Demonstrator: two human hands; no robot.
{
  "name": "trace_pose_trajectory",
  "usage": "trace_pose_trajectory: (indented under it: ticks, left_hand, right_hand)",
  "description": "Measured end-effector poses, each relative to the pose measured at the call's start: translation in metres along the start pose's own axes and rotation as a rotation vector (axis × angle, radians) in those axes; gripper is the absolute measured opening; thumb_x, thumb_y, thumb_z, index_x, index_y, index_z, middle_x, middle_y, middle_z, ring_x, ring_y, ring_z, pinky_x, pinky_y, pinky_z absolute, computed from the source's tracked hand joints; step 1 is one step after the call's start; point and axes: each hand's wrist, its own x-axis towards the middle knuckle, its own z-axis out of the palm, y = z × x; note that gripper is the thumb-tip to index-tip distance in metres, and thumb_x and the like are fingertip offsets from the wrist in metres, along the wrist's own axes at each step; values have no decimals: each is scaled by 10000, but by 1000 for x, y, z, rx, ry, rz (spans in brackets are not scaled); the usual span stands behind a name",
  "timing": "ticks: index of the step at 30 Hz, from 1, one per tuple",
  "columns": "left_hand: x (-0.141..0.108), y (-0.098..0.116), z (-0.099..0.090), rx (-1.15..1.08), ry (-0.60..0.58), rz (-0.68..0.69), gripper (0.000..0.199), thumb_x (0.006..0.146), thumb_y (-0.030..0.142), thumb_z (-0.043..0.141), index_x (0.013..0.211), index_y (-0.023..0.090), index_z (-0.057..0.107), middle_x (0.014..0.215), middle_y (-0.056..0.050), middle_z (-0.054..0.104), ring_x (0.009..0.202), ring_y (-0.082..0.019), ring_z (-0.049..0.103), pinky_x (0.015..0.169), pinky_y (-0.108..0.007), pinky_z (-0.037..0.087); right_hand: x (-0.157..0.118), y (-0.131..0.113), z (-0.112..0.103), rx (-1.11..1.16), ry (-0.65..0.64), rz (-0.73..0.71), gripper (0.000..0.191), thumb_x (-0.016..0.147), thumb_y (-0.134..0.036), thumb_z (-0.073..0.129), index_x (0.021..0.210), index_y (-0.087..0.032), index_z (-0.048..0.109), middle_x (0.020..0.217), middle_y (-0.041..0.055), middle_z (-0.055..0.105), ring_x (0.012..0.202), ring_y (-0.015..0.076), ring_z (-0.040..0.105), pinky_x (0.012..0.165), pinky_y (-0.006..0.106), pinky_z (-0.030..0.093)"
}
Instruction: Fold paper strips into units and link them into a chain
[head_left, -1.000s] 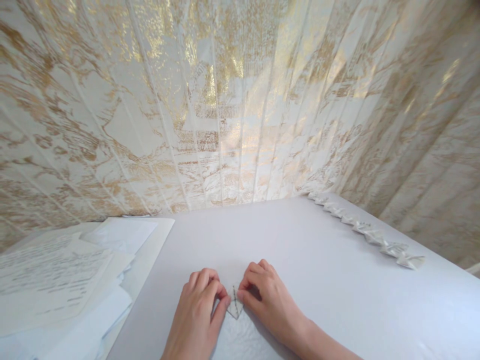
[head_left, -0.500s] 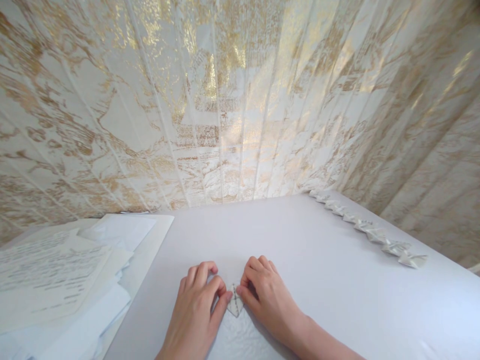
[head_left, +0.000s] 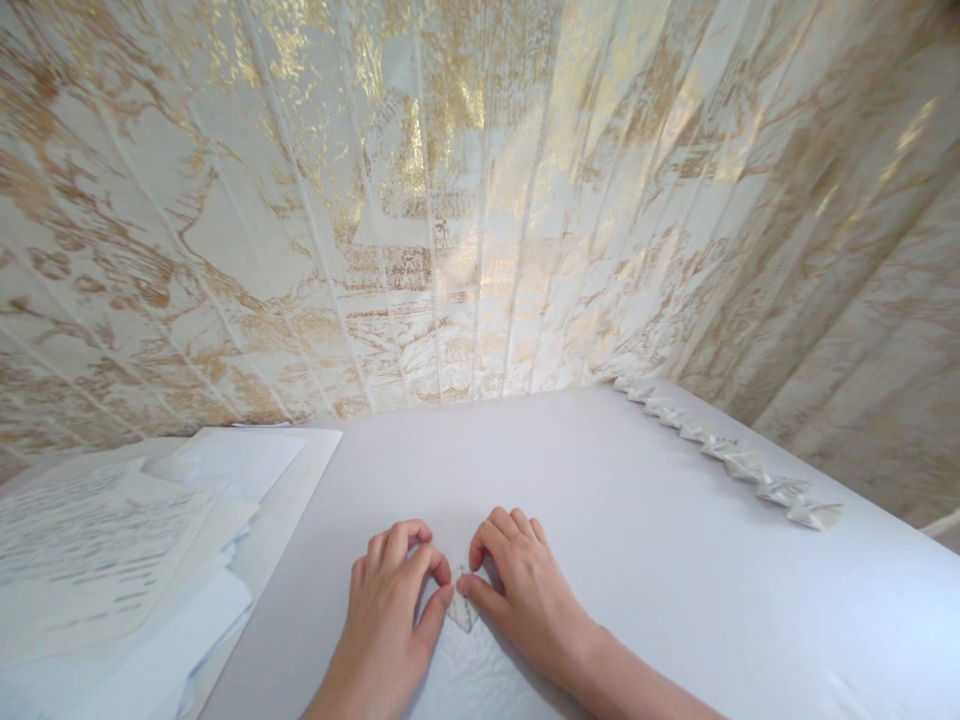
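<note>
A small folded paper piece [head_left: 463, 610] with dark printed marks lies flat on the white table [head_left: 480, 460], its pointed end toward me. At its left edge, my left hand [head_left: 394, 615] pinches with thumb and forefinger, the other fingers curled. From the right, my right hand [head_left: 529, 600] has its thumb tip on the upper part of the paper, forefinger bent beside it. The fingers partly cover the paper's sides.
Loose sheets, some with writing [head_left: 90, 550], are piled at the left. Several folded paper pieces [head_left: 742, 462] form a row along the right edge. A white and gold curtain [head_left: 450, 200] hangs behind the table.
My right thumb has moved a little left over the paper, and the hands are slightly closer together. The whole view has shifted slightly.
</note>
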Motion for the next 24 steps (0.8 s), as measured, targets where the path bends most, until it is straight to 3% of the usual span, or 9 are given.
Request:
trace_pose_trajectory:
  ticks: [7, 11, 13, 16, 19, 21, 22, 24]
  left_hand:
    - [-3, 2, 1, 3, 21, -18, 123, 823, 153, 519, 844, 244, 600, 1075, -41, 558, 1044, -273, 512, 838, -449, 432]
    - [-3, -1, 4, 5, 77, 79, 341, 852, 138, 483, 1137, 297, 582, 1178, -48, 563, 1110, -270, 501, 867, -448, 436]
    - [-3, -2, 4, 19, 50, 157, 422, 863, 113, 459, 1203, 341, 562, 1253, -43, 549, 1158, -269, 484, 888, -453, 433]
    - [-4, -1, -1, 53, 14, 226, 433, 839, 54, 439, 1113, 348, 602, 1273, -25, 559, 1206, -272, 451, 924, -468, 409]
    - [-5, 4, -7, 33, 44, 227, 368, 799, 31, 447, 998, 295, 608, 1183, -28, 602, 1177, -267, 455, 923, -450, 398]
    - [-5, 8, -12, -35, 38, 196, 276, 796, 56, 477, 934, 268, 585, 1087, -26, 620, 1090, -254, 489, 879, -414, 412]
    - [-4, 10, -14, -80, 24, 181, 216, 810, 84, 497, 906, 262, 572, 1038, -20, 623, 1042, -246, 503, 854, -396, 420]
    - [-3, 13, -18, -189, -20, 158, 105, 859, 156, 524, 871, 259, 544, 961, -5, 618, 970, -228, 518, 828, -371, 433]
  right_hand:
    - [-3, 4, -3, 55, -20, 1, 216, 771, -7, 609, 855, -200, 556, 909, -1, 601, 897, 199, 506, 816, 348, 365]
    - [-7, 6, -4, 99, -4, -16, 278, 752, 41, 570, 902, -192, 556, 947, 9, 603, 923, 201, 503, 838, 354, 374]
    - [-9, 7, -5, 150, 15, -33, 314, 753, 72, 541, 931, -186, 556, 964, 17, 603, 940, 198, 504, 851, 347, 383]
    - [-11, 8, -7, 207, 40, -41, 315, 792, 88, 495, 935, -183, 568, 950, 20, 605, 941, 190, 511, 860, 337, 397]
    - [-12, 5, -10, 207, 7, -53, 203, 848, -6, 566, 890, -199, 614, 940, 16, 604, 947, 198, 519, 869, 349, 401]
    - [-13, 2, -9, 208, -20, -69, 144, 796, -116, 715, 872, -208, 635, 966, 18, 601, 964, 215, 520, 871, 358, 407]
    - [-14, 0, -8, 216, -27, -80, 203, 739, -144, 778, 867, -208, 634, 974, 19, 600, 965, 222, 522, 865, 356, 413]
    - [-15, -2, -4, 262, -16, -95, 284, 673, -97, 800, 849, -203, 604, 949, 11, 606, 929, 210, 536, 825, 324, 428]
